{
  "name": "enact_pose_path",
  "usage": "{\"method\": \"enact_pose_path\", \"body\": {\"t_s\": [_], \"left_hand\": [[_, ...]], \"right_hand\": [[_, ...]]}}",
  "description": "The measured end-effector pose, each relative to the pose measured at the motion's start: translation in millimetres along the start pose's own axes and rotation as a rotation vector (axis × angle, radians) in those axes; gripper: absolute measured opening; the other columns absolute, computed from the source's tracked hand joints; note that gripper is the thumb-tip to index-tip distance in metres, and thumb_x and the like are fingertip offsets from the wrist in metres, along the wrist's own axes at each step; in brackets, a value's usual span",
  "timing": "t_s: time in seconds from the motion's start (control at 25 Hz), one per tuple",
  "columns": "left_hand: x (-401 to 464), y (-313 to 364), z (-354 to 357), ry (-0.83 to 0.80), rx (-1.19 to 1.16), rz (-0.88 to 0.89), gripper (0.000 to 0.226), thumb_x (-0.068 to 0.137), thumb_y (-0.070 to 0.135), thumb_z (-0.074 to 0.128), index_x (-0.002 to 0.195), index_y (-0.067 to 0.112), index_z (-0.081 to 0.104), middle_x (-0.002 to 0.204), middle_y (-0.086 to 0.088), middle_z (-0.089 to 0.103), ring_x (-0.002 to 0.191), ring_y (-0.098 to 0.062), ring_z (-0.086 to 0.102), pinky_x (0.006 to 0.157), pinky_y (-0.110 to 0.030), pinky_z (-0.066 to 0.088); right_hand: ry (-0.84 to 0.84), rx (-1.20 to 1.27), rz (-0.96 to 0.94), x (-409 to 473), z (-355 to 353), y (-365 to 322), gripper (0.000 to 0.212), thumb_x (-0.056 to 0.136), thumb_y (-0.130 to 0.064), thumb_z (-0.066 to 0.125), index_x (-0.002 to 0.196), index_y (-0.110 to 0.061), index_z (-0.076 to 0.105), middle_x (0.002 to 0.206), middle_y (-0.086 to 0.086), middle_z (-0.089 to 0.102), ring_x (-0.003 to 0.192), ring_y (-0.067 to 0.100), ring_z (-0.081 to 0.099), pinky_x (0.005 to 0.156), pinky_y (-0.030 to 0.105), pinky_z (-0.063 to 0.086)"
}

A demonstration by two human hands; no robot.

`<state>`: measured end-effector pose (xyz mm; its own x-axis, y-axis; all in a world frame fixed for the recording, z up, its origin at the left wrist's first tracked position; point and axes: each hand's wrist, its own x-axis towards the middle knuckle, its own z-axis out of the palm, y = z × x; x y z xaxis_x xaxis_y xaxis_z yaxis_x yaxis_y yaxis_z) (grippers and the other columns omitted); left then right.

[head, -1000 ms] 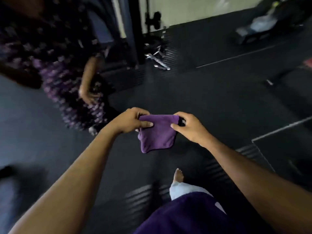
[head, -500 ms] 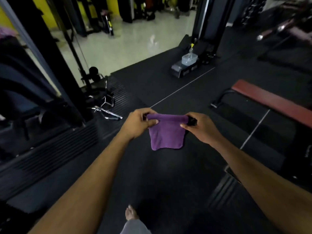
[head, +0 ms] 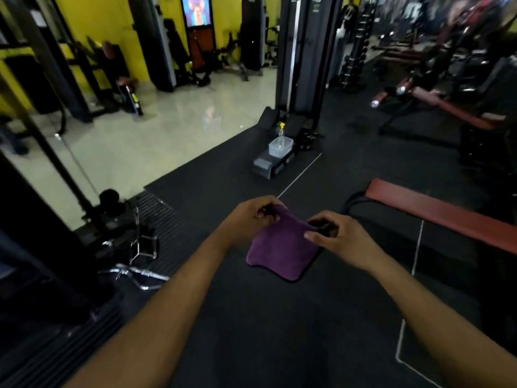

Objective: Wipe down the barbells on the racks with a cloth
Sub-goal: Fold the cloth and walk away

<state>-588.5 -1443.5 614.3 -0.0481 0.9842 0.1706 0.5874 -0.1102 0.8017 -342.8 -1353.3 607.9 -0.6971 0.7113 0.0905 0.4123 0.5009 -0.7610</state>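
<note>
A black rubber floor (head: 251, 317) fills most of the view, with a red padded bench (head: 436, 212) at the right. A purple cloth (head: 282, 247) hangs in the air above the floor — the left hand (head: 249, 217) pinches its upper left corner, the right hand (head: 340, 239) pinches its upper right corner. A clear plastic container (head: 280, 146) stands far ahead.

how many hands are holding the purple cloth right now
2. The left hand pinches the purple cloth at its upper left corner; the right hand pinches its upper right corner. The cloth hangs between them above the dark floor mat. No other hands show.
</note>
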Motion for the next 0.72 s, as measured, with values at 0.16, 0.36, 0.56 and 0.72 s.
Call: {"method": "enact_pose_path", "body": {"t_s": [0.16,0.36,0.56,0.72], "left_hand": [[123.9,-40.9,-14.2,-0.043,0.018,0.080,0.026,0.099,0.013,0.059,0.116,0.032,0.061,0.111,0.017,0.065,0.102,0.001,0.060,0.084,-0.011,0.045],[254.9,-117.4,-38.0,-0.035,-0.026,-0.025,0.032,0.096,0.016,0.065,0.114,0.042,0.065,0.112,0.020,0.067,0.105,0.004,0.061,0.088,-0.011,0.045],[379.1,-176.8,-64.6,-0.245,0.119,-0.002,0.061,0.087,0.030,0.079,0.142,0.028,0.052,0.133,0.011,0.060,0.119,0.001,0.057,0.100,-0.011,0.043],[478.0,-217.0,-73.2,-0.271,0.141,-0.010,0.020,0.095,0.028,0.066,0.115,0.024,0.063,0.105,0.007,0.066,0.096,-0.006,0.061,0.083,-0.025,0.048]], "right_hand": [[0.046,0.026,0.039,106.7,0.5,45.3,0.023,0.087,-0.043,0.075,0.104,-0.030,0.067,0.091,-0.008,0.072,0.084,0.007,0.068,0.079,0.036,0.057],[0.241,0.307,0.181,234.2,-22.8,113.8,0.008,0.089,-0.014,0.076,0.095,-0.018,0.072,0.092,0.000,0.075,0.091,0.017,0.070,0.086,0.038,0.055],[0.127,0.127,0.063,387.7,-43.4,132.0,0.021,0.084,-0.016,0.080,0.094,-0.031,0.069,0.092,-0.014,0.072,0.087,0.004,0.068,0.079,0.028,0.054],[0.103,0.158,0.036,501.1,-53.0,151.1,0.032,0.084,-0.020,0.082,0.107,-0.029,0.062,0.102,-0.021,0.069,0.099,-0.001,0.067,0.083,0.013,0.049]]}}
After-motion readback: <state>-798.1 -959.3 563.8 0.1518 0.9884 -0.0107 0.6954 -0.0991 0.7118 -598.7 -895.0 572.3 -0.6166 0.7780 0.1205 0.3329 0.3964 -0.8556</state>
